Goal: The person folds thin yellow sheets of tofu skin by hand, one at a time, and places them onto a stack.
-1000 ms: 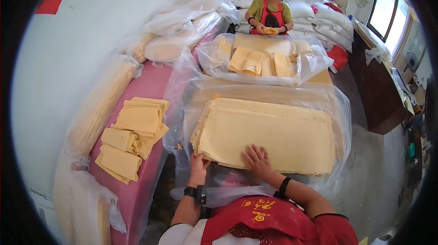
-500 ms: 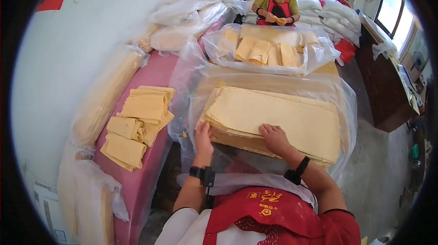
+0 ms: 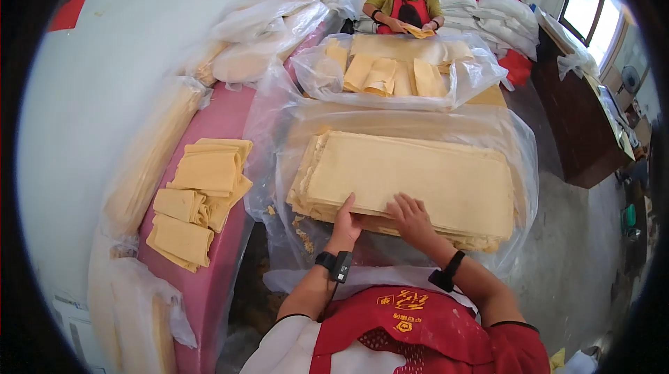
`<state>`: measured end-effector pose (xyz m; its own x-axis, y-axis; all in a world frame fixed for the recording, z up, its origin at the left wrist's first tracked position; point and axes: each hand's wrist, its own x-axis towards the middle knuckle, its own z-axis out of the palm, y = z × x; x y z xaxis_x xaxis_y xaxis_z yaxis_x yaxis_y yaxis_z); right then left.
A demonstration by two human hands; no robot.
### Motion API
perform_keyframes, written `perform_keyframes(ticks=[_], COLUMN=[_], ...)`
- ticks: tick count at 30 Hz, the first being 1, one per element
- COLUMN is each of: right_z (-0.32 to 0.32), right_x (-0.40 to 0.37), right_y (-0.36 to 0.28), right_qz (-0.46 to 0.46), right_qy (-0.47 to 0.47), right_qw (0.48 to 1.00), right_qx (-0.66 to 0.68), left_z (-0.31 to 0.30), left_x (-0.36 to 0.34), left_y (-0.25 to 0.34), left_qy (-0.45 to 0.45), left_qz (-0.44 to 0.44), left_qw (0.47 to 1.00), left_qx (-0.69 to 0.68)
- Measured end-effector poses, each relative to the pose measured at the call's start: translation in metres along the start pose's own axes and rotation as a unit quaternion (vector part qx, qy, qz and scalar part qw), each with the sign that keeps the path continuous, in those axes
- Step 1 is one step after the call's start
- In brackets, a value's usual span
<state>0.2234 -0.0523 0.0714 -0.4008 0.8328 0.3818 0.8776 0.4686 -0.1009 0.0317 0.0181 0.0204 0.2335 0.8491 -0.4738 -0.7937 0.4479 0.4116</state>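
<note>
To the far left of the hands, long plastic-wrapped bundles [image 3: 150, 154] lie along the wall side of a pink table [image 3: 217, 115]. On that table, left of the left hand, folded yellow sheets [image 3: 202, 200] lie in overlapping piles, the lower ones nearer the wearer. Clear plastic [image 3: 268, 165] hangs over the table's right edge, with small yellow scraps [image 3: 304, 238] just left of the left wrist.

The left hand [image 3: 346, 222] is at the near long edge of a stack of flat, pale yellow sheets [image 3: 411, 179], its thumb raised against the edge. The other fingers are partly hidden, so whether they pinch a sheet cannot be told. The stack lies directly ahead of both hands on clear plastic, its layers uneven at the left end and along the near side.

Beyond the stack, more folded yellow pieces [image 3: 380, 75] lie in an open plastic wrap [image 3: 463, 85]. Past them stands a co-worker [image 3: 408, 4] in a red apron, holding a yellow piece [image 3: 419, 32] in both hands.

The right hand [image 3: 412, 220], to the right of the left one, rests palm down at the stack's near edge, fingers extended and slightly spread over the top sheet. Well to its right is a dark brown cabinet [image 3: 578, 123].
</note>
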Motion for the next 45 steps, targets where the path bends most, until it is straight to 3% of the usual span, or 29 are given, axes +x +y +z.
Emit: perform_keyframes(ticks=[1, 3, 4, 7, 8, 10, 11, 14, 16, 17, 18, 19, 20, 21, 22, 23, 25, 29, 31, 32, 34, 38, 41, 45], right_z=[-0.004, 0.005, 0.013, 0.057, 0.049, 0.034, 0.033, 0.030, 0.014, 0.016, 0.020, 0.023, 0.016, 0.006, 0.000, 0.001, 0.005, 0.010, -0.014, -0.011, 0.000, 0.006, -0.004, 0.007], right_x=[-0.009, -0.033, -0.042, -0.075, -0.085, -0.098, -0.107, -0.120, -0.114, -0.111, -0.108, -0.106, -0.099, -0.089, -0.085, -0.088, -0.095, -0.099, -0.086, -0.092, -0.112, -0.118, -0.114, -0.114], right_y=[-0.011, -0.023, -0.020, 0.021, 0.034, 0.053, 0.063, 0.082, 0.087, 0.094, 0.102, 0.108, 0.110, 0.107, 0.103, 0.103, 0.106, 0.106, 0.095, 0.094, 0.089, 0.079, 0.068, 0.068], right_qz=[-0.053, -0.169, -0.161, 0.107, 0.112, 0.229, 0.237, 0.199, 0.057, 0.063, 0.134, 0.198, 0.201, 0.192, 0.183, 0.183, 0.160, 0.140, 0.203, 0.205, 0.118, 0.114, 0.114, 0.126], right_qy=[0.015, 0.007, 0.008, -0.130, -0.131, -0.177, -0.174, -0.112, 0.009, 0.011, -0.158, -0.320, -0.317, -0.344, -0.372, -0.372, -0.278, -0.227, -0.361, -0.360, -0.216, -0.223, -0.168, -0.159], right_qw=[0.997, 0.978, 0.980, 0.984, 0.984, 0.952, 0.951, 0.973, 0.996, 0.995, 0.978, 0.923, 0.923, 0.917, 0.908, 0.908, 0.945, 0.963, 0.907, 0.907, 0.968, 0.965, 0.975, 0.973], right_qx=[0.054, 0.119, 0.116, 0.055, 0.054, 0.095, 0.096, 0.022, -0.072, -0.072, 0.002, 0.079, 0.080, 0.067, 0.054, 0.056, 0.067, 0.045, 0.067, 0.067, -0.055, -0.083, -0.091, -0.110], left_z=[-0.007, -0.005, -0.002, 0.025, 0.026, 0.015, 0.014, -0.004, 0.005, 0.003, -0.003, -0.008, -0.015, -0.021, -0.027, -0.022, -0.012, -0.018, -0.026, -0.024, -0.018, -0.025, -0.013, -0.009], left_x=[0.009, 0.016, 0.021, 0.019, 0.019, 0.029, 0.031, 0.045, 0.030, 0.026, 0.021, 0.016, 0.013, 0.011, 0.011, 0.005, -0.007, -0.001, 0.004, 0.002, -0.004, 0.000, -0.013, -0.020], left_y=[-0.006, 0.005, 0.012, 0.023, 0.026, 0.033, 0.037, 0.044, 0.044, 0.045, 0.046, 0.046, 0.043, 0.040, 0.037, 0.036, 0.034, 0.043, 0.044, 0.042, 0.034, 0.023, 0.027, 0.031], left_qy=[0.012, 0.026, 0.034, 0.042, 0.052, 0.041, 0.041, 0.036, 0.008, 0.005, -0.081, -0.165, -0.167, -0.175, -0.167, -0.167, -0.145, -0.175, -0.179, -0.181, -0.208, -0.204, -0.203, -0.205], left_qz=[0.035, 0.015, 0.002, 0.027, 0.042, 0.039, 0.042, 0.019, 0.073, 0.070, 0.117, 0.161, 0.161, 0.274, 0.362, 0.361, 0.293, 0.356, 0.350, 0.350, 0.419, 0.403, 0.405, 0.360], left_qw=[0.998, 0.994, 0.987, 0.990, 0.991, 0.990, 0.992, 0.995, 0.986, 0.986, 0.936, 0.848, 0.846, 0.654, 0.402, 0.402, 0.283, 0.240, 0.211, 0.210, 0.200, 0.202, 0.209, 0.171], left_qx=[0.051, 0.104, 0.155, 0.130, 0.113, 0.125, 0.109, 0.091, 0.147, 0.152, 0.322, 0.477, 0.479, 0.683, 0.824, 0.825, 0.902, 0.886, 0.895, 0.895, 0.861, 0.869, 0.866, 0.894])
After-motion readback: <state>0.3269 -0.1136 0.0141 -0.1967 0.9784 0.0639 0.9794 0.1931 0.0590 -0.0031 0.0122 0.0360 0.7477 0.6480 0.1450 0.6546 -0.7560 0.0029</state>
